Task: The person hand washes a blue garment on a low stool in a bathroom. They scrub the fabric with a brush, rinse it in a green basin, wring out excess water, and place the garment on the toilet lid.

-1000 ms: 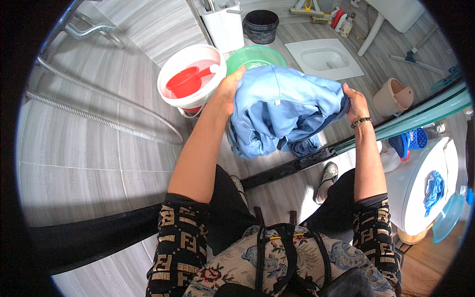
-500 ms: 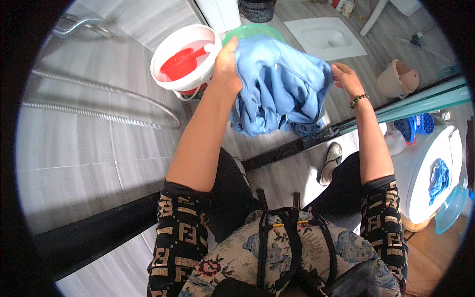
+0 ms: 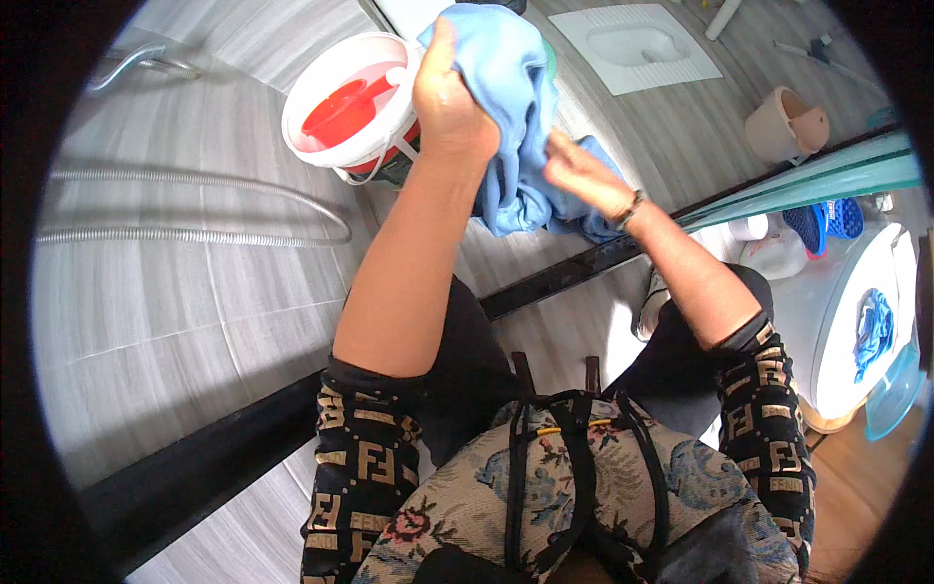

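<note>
A light blue garment [image 3: 501,73] hangs bunched in folds above the floor, just right of a white bucket [image 3: 297,122]. My left hand [image 3: 455,109] is closed on its upper left part, the thumb pointing up along the cloth. Lower and to the right, my right hand [image 3: 589,183] pinches into the garment's folds, its fingertips partly hidden by the fabric. A dark beaded bracelet [image 3: 630,209] circles that wrist. Inside the bucket lies a red dipper [image 3: 341,107]. Behind the garment, only a sliver of a green basin [image 3: 551,63] shows.
A squat toilet [image 3: 637,49] is set in the floor beyond. At the right stand a pale pink bin [image 3: 778,127] and a glass panel edge [image 3: 817,190]. Blue cloth [image 3: 874,336] lies on a white round-edged surface [image 3: 837,370]. A shower hose [image 3: 195,234] hangs at the left.
Both hands have drawn closer together. My right hand has moved left and inward against the garment, which was spread wide and is now gathered and raised on the left side.
</note>
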`<state>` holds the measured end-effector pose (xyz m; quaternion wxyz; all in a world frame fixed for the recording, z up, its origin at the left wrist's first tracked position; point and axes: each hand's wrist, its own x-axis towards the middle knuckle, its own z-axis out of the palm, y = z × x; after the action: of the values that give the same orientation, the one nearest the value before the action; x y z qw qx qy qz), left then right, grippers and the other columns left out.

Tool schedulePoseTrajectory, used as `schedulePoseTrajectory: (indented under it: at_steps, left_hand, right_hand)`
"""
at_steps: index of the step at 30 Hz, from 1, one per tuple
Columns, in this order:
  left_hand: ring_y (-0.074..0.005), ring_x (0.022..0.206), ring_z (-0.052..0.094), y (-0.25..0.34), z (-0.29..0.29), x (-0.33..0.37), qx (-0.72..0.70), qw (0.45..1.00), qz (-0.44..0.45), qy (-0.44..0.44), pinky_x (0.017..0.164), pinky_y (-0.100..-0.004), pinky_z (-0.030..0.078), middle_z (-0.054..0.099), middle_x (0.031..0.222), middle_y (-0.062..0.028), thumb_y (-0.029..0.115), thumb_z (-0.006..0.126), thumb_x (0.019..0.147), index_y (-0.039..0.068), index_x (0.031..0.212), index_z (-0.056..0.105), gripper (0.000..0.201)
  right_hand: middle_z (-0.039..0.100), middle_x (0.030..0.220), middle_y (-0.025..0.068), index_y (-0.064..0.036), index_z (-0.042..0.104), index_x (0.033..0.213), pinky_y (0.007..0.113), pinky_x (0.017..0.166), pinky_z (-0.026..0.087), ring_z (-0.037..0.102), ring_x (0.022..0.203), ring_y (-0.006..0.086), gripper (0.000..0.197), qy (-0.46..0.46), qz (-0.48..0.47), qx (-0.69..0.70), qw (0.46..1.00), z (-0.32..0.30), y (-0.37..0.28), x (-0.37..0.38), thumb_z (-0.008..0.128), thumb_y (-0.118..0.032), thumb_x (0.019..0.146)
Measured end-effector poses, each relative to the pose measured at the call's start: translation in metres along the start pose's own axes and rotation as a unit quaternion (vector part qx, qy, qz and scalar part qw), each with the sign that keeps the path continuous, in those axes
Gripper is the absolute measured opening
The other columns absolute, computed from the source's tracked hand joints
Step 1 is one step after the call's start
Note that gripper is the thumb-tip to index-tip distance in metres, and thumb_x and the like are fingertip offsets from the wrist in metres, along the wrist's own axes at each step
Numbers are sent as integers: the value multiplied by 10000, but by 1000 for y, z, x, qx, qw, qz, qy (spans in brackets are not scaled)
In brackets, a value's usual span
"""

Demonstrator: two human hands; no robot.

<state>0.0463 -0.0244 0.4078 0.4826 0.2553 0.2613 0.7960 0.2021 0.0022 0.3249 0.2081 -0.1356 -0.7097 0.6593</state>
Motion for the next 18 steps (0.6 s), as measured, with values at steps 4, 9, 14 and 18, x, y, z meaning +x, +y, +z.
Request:
schedulePoseTrajectory:
  at_steps: [4,9,14,18]
  left_hand:
    - [-131,805,543,-29,31,-19,85,995,-7,-46,741,-262,431,556,867,-37,217,533,831,2,977,515,260]
    - [-124,998,492,-25,35,-17,409,853,14,-324,879,-260,367,537,1053,-66,85,587,795,-47,1100,487,347]
    - [-158,994,535,-12,3,-1,474,846,-82,-230,831,-266,435,561,1078,-139,213,641,774,-39,1128,495,458]
    - [-391,1069,469,-39,-43,5,779,551,-42,-297,863,-419,412,453,1149,-296,562,742,468,-85,1248,269,1119]
  right_hand:
    - [385,1275,108,16,338,1247,333,978,288,355,1186,193,721,171,14,-74,982,0,44,17,693,-298,703]
    - [536,1050,57,-41,504,1097,318,843,410,510,957,163,376,379,-37,188,905,-31,38,29,549,-269,801]
    - [582,1027,91,-19,521,1066,386,868,426,548,957,239,357,407,-28,419,811,-58,-18,28,568,-236,786]
    - [563,1078,118,-1,497,1096,441,939,356,525,998,280,404,317,-122,499,797,-94,-41,22,529,-287,813]
